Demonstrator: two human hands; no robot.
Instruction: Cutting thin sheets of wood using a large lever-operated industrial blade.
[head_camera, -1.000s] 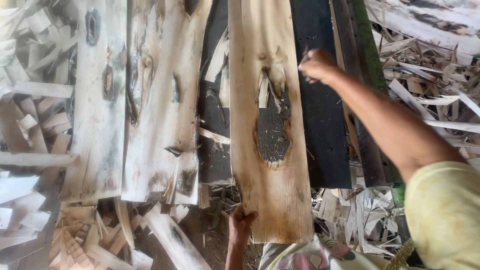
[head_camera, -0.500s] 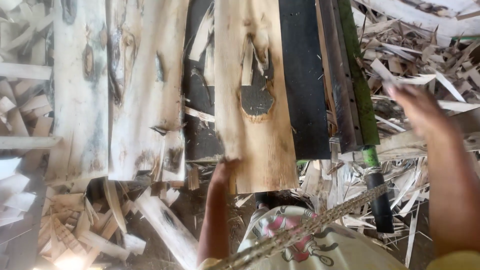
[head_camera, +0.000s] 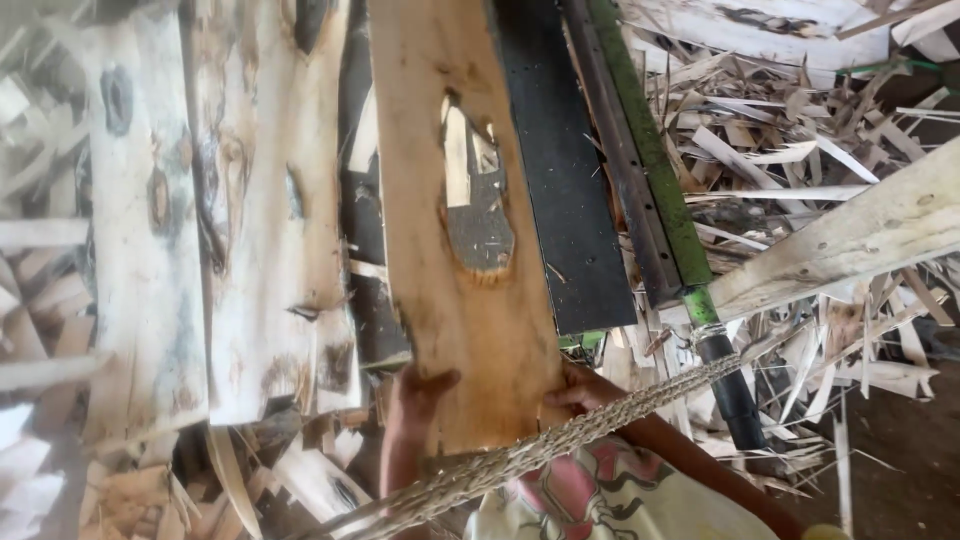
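Head view, board: one tan wooden plank (head_camera: 455, 200) with a dark knot hole runs from top centre of the frame down to bottom centre, its long axis nearly vertical in the picture, near end by the person.
Left hand: the left hand (head_camera: 415, 395) clasps the plank's near left corner, grip closed on the wood.
Right hand: the right hand (head_camera: 575, 390) holds the near right corner, fingers seemingly curled under the edge, though partly hidden.
Nearer hand: both sit at the same end, level with each other.
Beside it: two pale boards (head_camera: 200, 250) lie left of frame; one black panel (head_camera: 565, 180) and one green bar (head_camera: 655, 170) lie right.
Foreground: one braided rope (head_camera: 560, 440) crosses low.
Surroundings: wood offcuts (head_camera: 800, 160) litter the right.
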